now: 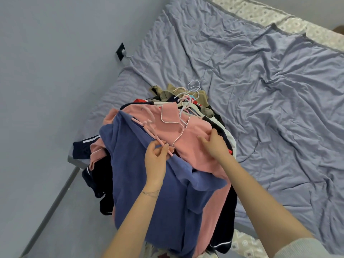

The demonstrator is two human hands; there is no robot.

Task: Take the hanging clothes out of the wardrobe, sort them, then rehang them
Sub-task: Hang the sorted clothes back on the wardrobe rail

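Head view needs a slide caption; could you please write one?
Left hand pinches a pink hanger; right hand grips a pink shirt atop the clothes pile.

— What's spread out there?
— A wrinkled blue-grey quilt point(260, 90), with a patterned sheet point(260, 17) showing along its far edge.
— And on the wall point(46, 71)?
— A dark socket point(120, 49), with a grey plug point(124, 52) in it.

nope, no readable text anywhere, nothing legible on the pink shirt point(193, 146), blue garment point(130, 174), pink hanger point(159, 140), or bedspread point(270, 99)
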